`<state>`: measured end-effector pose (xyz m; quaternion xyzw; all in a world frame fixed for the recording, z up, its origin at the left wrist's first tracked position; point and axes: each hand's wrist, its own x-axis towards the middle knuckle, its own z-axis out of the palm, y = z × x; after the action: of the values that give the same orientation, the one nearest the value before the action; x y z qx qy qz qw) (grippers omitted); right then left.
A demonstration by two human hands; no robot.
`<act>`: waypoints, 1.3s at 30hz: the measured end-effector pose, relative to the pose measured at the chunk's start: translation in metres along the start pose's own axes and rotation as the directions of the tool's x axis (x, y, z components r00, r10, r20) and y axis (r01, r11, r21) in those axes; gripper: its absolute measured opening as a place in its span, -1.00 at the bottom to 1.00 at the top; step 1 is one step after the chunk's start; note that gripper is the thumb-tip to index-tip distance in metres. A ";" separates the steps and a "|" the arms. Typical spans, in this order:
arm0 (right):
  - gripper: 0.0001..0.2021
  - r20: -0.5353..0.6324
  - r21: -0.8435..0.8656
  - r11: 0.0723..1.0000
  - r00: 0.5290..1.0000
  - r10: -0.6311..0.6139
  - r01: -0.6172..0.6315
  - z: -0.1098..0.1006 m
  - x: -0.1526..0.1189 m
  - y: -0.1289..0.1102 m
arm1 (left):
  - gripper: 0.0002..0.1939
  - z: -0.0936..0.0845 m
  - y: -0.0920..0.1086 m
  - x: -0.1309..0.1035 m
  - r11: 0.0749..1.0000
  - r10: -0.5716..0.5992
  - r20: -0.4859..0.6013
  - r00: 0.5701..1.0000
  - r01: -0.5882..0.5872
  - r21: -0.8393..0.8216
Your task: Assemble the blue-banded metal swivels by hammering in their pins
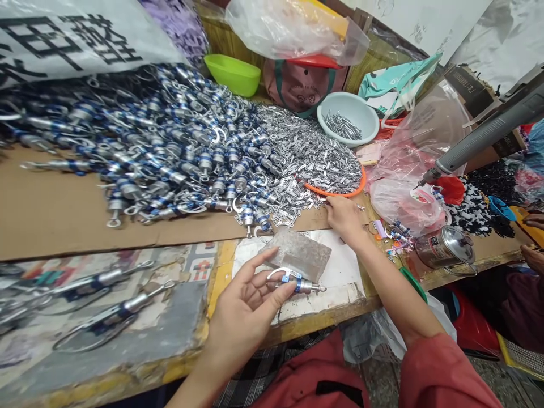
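Note:
My left hand point(246, 309) holds a small silver-and-blue metal fitting point(302, 285) with a curved hook between thumb and fingers, over the bench edge. Just behind it a grey metal block point(297, 255) lies on a white sheet point(344, 277). My right hand point(346, 220) is at the near rim of an orange tray point(355, 191), its fingers bent together and their tips partly hidden. Small flat metal plates point(293, 198) fill that tray and spill onto the cardboard beside the hand. A large heap of similar blue-and-silver fittings point(199, 153) spreads to the left.
A pale blue bowl point(369, 110) holds metal pins, with a green bowl point(233, 73) farther back. An electric screwdriver point(488, 130) hangs at right above plastic bags. A lidded metal cup point(437, 249) stands near the bench's right edge. Another person's hands point(533, 249) show at far right.

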<state>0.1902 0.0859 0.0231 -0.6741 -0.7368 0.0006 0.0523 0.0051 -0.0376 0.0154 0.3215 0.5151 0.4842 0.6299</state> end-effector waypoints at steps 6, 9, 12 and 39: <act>-0.71 0.108 -0.142 0.983 0.989 -0.106 0.121 0.007 0.005 -0.008 | -0.25 -0.003 -0.001 0.005 0.999 -0.037 0.011 0.999 0.037 -0.024; -0.70 0.148 -0.177 0.967 0.977 -0.157 0.182 0.000 0.003 -0.006 | -0.22 -0.008 -0.005 0.010 0.999 -0.035 0.043 0.998 0.036 -0.023; -0.74 0.174 -0.175 0.951 0.959 -0.223 0.253 -0.003 0.006 0.003 | -0.18 -0.011 -0.006 0.012 0.997 -0.065 0.066 0.996 0.067 -0.025; -0.87 -0.403 0.588 0.467 0.739 -0.540 0.661 -0.016 -0.074 -0.028 | -0.20 -0.008 -0.003 0.010 0.997 -0.061 0.079 0.995 0.064 -0.042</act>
<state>0.1698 0.0090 0.0356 -0.2955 -0.8611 0.2064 0.3585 -0.0016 -0.0297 0.0072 0.3096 0.4893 0.4627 0.6713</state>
